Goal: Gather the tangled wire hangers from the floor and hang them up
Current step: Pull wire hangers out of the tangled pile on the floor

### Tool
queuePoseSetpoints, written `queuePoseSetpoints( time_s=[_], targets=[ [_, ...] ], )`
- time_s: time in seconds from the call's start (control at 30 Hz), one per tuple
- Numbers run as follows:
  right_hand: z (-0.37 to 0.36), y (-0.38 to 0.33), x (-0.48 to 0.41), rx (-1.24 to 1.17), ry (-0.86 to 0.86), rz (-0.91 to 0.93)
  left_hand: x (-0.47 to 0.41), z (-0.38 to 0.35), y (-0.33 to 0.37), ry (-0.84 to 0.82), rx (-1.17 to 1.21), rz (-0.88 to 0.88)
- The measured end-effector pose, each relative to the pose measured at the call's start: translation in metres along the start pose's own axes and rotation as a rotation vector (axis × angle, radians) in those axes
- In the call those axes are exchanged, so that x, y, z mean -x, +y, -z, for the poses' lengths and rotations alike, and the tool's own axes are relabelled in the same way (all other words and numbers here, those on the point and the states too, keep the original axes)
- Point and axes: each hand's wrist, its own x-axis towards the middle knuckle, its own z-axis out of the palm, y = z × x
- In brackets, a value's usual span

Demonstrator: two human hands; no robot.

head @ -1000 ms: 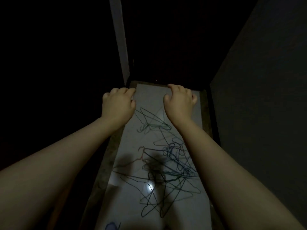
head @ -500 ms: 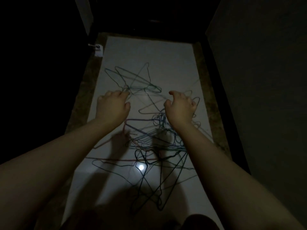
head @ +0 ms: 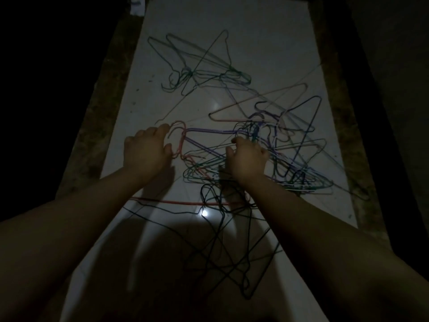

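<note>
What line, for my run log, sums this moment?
left hand: at pink hanger | right hand: in hanger tangle | grip: unclear

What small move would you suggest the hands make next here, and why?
Probably pinch the hook of the pink hanger with the left hand and ease it leftward: it lies at the edge of the tangle, beside those fingers, while the right hand at the knotted middle can steady it. Whether either grips yet is unclear.
</note>
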Motion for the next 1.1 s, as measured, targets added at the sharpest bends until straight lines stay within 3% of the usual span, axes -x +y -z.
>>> queuePoseSetpoints(
  time_s=[0.23,0.4,0.57,0.63,0.73,0.8,0.9,1.1],
  targets=[
    [-0.053,-0.027,-0.016,0.025,-0.045,0.159,0.000,-0.035,-0.042,-0.030,-0.009,0.015],
    [-0.078,-0.058,-0.025,-0.092,-0.122,0.298,0.004,-0.046,-0.063,-0.033,-0.007,0.040],
    [-0.098,-0.078,-0.036,0.182,-0.351,0.267,0.007,-0.048,-0.075,-0.020,0.014,0.047],
    [-0.102,-0.081,-0.035,0.080,-0.358,0.166,0.008,-0.047,-0.078,-0.002,0.023,0.034],
    [-0.099,-0.085,-0.033,-0.006,-0.345,0.194,0.011,-0.048,-0.080,0.011,0.021,0.014],
    [-0.094,-0.091,-0.034,-0.276,-0.352,0.229,0.012,-0.047,-0.081,0.023,0.048,0.011],
    [-0.079,-0.104,-0.040,-0.747,-0.253,0.092,0.007,-0.041,-0.082,0.092,0.136,0.009],
    [-0.049,-0.117,-0.051,-1.152,-0.035,-0.073,-0.002,-0.030,-0.066,0.172,0.193,0.005]
  ],
)
